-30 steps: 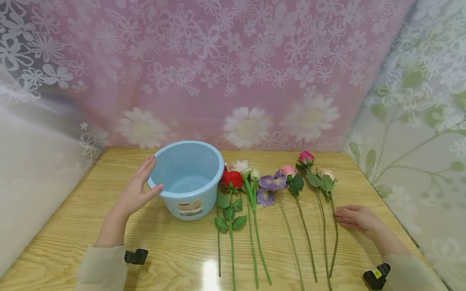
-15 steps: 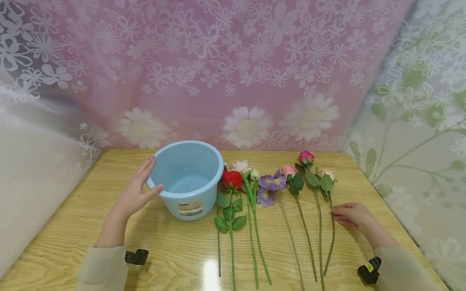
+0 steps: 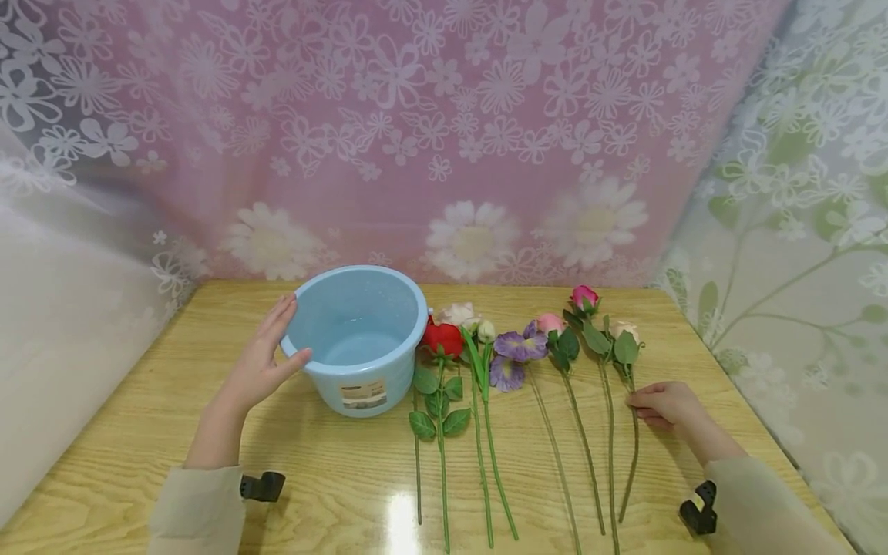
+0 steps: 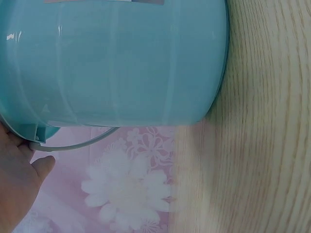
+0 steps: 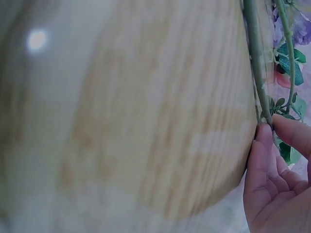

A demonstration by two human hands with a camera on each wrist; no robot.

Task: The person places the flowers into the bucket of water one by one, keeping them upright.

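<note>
The right hand pinches the stem of a cream rose between thumb and fingertips, the bloom lying beyond the hand toward the back of the bench and the stem's lower end reaching nearer the person. Well apart, the left hand, fingers extended and not clenched, touches the near-left rim of the blue bucket.
</note>
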